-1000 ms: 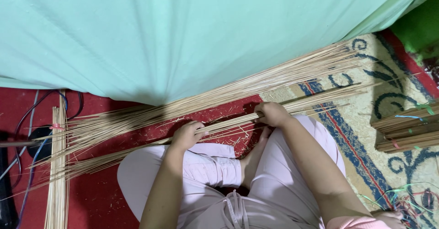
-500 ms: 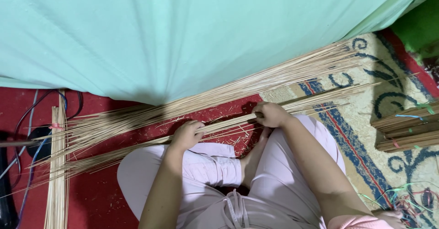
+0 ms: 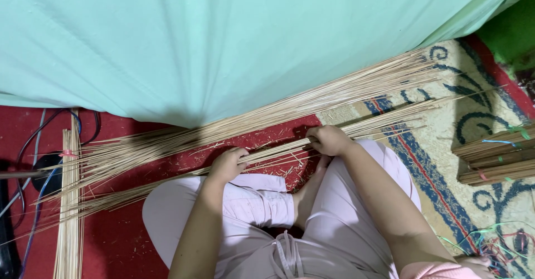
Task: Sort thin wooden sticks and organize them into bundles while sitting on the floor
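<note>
Seen from above, a person is seated cross-legged on a red patterned carpet (image 3: 139, 240), with a pale green cloth (image 3: 223, 39) hanging ahead. A handful of thin sticks (image 3: 278, 148) is gripped by both hands just in front of the knees. The left hand (image 3: 225, 165) is closed around the handful lower down, and the right hand (image 3: 330, 139) is clamped on it higher up, so the 2 hands are held apart along it. The long axis is laid diagonally, rising from lower left to upper right. A larger loose sheaf (image 3: 312, 100) is spread just beyond, nearly parallel. Tied bundles (image 3: 493, 156) are stacked well to the right.
</note>
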